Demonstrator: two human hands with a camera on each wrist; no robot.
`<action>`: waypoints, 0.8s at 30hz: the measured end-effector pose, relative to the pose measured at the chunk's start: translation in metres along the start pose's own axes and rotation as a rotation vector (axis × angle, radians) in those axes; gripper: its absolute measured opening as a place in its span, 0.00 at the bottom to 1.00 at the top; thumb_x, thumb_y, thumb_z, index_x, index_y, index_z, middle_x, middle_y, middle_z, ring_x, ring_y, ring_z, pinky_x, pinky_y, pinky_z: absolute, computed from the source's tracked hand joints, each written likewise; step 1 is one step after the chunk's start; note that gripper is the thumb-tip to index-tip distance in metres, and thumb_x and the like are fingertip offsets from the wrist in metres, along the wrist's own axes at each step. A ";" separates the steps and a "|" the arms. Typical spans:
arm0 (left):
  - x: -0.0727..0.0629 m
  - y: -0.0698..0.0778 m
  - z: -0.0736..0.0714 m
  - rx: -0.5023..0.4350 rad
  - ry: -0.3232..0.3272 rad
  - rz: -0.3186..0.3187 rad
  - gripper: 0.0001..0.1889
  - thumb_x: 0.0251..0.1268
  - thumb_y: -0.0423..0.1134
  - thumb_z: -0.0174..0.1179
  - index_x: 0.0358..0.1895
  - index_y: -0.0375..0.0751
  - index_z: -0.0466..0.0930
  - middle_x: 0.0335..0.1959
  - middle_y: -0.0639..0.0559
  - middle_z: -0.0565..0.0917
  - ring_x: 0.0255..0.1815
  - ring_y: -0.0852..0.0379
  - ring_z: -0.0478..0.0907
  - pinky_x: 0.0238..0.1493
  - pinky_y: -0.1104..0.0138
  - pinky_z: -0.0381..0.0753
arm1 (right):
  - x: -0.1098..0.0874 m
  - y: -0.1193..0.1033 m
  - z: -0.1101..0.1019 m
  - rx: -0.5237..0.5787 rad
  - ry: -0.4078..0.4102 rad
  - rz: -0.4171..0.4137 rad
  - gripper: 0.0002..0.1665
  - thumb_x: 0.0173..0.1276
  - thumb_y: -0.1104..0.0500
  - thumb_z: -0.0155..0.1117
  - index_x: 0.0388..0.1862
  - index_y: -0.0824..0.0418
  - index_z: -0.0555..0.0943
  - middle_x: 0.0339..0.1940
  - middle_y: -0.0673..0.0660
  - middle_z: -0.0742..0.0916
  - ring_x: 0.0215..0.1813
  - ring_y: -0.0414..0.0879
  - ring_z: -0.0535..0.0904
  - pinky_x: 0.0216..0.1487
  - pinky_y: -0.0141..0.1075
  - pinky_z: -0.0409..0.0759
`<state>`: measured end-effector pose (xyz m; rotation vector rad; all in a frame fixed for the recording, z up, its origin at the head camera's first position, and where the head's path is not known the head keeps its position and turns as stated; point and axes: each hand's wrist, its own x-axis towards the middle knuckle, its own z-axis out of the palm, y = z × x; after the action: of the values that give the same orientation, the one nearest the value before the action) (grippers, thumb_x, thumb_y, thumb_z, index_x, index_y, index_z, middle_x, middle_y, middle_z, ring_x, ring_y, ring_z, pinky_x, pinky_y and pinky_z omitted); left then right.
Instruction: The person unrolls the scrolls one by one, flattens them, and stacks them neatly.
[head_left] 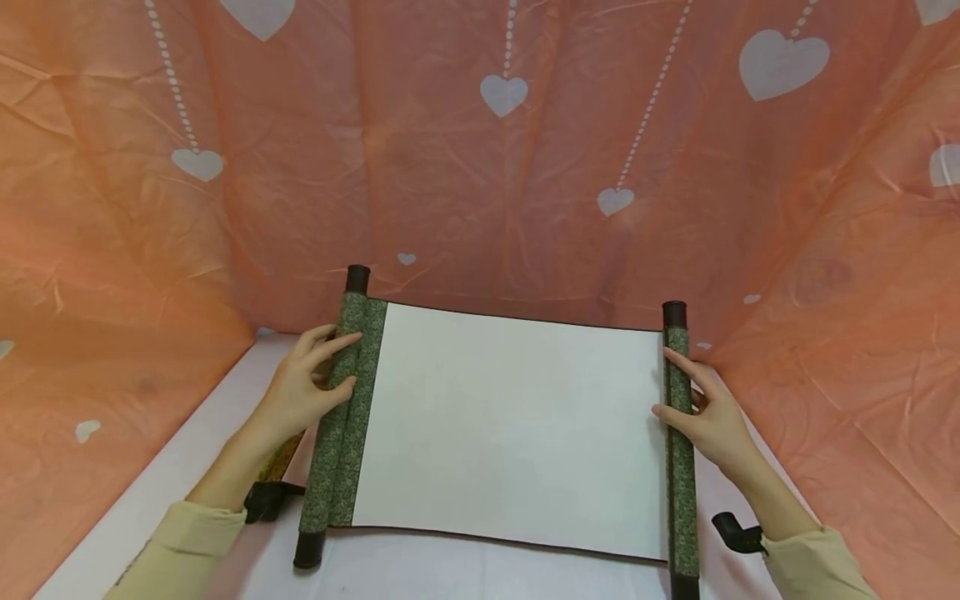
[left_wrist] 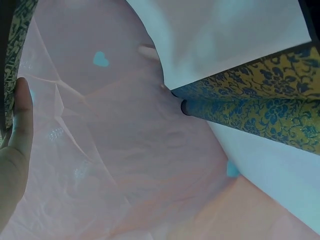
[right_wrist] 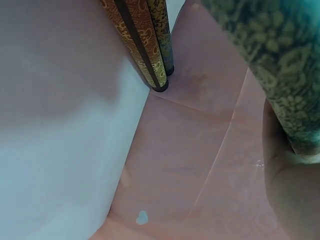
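A hanging scroll is spread between the two hands, its blank white sheet [head_left: 517, 425] tilted up toward the head camera. My left hand [head_left: 303, 387] grips the left roller [head_left: 327, 450], which is wrapped in green patterned cloth with black end caps; thumb and fingers wrap around it. On the other side my right hand [head_left: 716, 421] holds the matching right roller [head_left: 682, 483], thumb and fingertips at its inner edge. Green patterned cloth [right_wrist: 272, 60] fills the upper right of the right wrist view, above that hand. Some fingers are hidden behind the rollers.
Gold rolls with blue flowers [left_wrist: 255, 117] show in the left wrist view, and brown-gold rolls [right_wrist: 142, 45] in the right wrist view. A white table [head_left: 405, 571] lies beneath. Orange sheeting [head_left: 450, 183] with white hearts hangs behind and at both sides.
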<state>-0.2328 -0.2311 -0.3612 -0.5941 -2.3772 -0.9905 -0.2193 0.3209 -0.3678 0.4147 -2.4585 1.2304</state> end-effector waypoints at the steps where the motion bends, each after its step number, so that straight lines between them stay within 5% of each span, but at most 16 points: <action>1: 0.000 0.000 0.000 0.002 -0.001 -0.003 0.30 0.64 0.26 0.68 0.71 0.40 0.77 0.74 0.29 0.64 0.60 0.28 0.76 0.45 0.43 0.83 | 0.000 0.000 0.000 -0.007 0.000 0.004 0.50 0.66 0.68 0.75 0.83 0.52 0.64 0.75 0.62 0.69 0.71 0.37 0.63 0.54 0.15 0.65; 5: 0.000 -0.002 0.000 -0.003 -0.013 -0.028 0.30 0.64 0.26 0.67 0.71 0.40 0.77 0.75 0.29 0.63 0.60 0.29 0.76 0.46 0.43 0.83 | -0.001 0.001 -0.002 -0.024 0.003 0.013 0.48 0.69 0.67 0.72 0.84 0.51 0.63 0.76 0.62 0.69 0.64 0.46 0.69 0.48 0.19 0.71; 9: 0.000 -0.003 -0.002 -0.009 -0.019 -0.060 0.30 0.64 0.26 0.65 0.72 0.39 0.76 0.75 0.29 0.62 0.61 0.28 0.75 0.49 0.41 0.81 | 0.000 0.003 -0.003 0.010 -0.018 0.002 0.48 0.71 0.68 0.69 0.85 0.53 0.61 0.73 0.63 0.69 0.53 0.35 0.73 0.45 0.21 0.76; 11: 0.000 -0.004 -0.003 -0.010 -0.019 -0.072 0.31 0.64 0.26 0.64 0.72 0.39 0.76 0.76 0.28 0.61 0.63 0.27 0.73 0.51 0.40 0.80 | 0.001 0.003 -0.004 0.034 -0.038 -0.002 0.47 0.72 0.69 0.67 0.85 0.54 0.60 0.73 0.64 0.69 0.52 0.32 0.74 0.46 0.21 0.77; 14: 0.000 -0.005 -0.005 -0.003 -0.028 -0.086 0.31 0.64 0.26 0.64 0.72 0.40 0.76 0.76 0.28 0.60 0.66 0.25 0.70 0.53 0.36 0.79 | 0.001 0.003 -0.005 0.043 -0.065 0.018 0.45 0.73 0.70 0.65 0.85 0.54 0.60 0.77 0.67 0.66 0.56 0.40 0.76 0.45 0.23 0.78; 18: 0.000 -0.006 -0.008 0.011 -0.038 -0.095 0.31 0.63 0.26 0.64 0.72 0.40 0.76 0.76 0.27 0.60 0.68 0.24 0.68 0.55 0.33 0.76 | 0.002 0.002 -0.007 0.021 -0.086 0.077 0.43 0.74 0.69 0.58 0.85 0.52 0.61 0.80 0.67 0.62 0.60 0.57 0.72 0.41 0.29 0.74; 24: -0.001 -0.009 -0.013 0.027 -0.053 -0.101 0.31 0.63 0.27 0.64 0.72 0.40 0.75 0.76 0.27 0.60 0.68 0.24 0.68 0.55 0.33 0.75 | 0.005 0.003 -0.009 0.069 -0.090 0.170 0.43 0.74 0.70 0.49 0.86 0.48 0.59 0.84 0.64 0.58 0.56 0.54 0.62 0.39 0.36 0.66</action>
<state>-0.2333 -0.2466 -0.3579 -0.5004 -2.4842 -0.9946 -0.2234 0.3293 -0.3632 0.2901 -2.5778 1.3966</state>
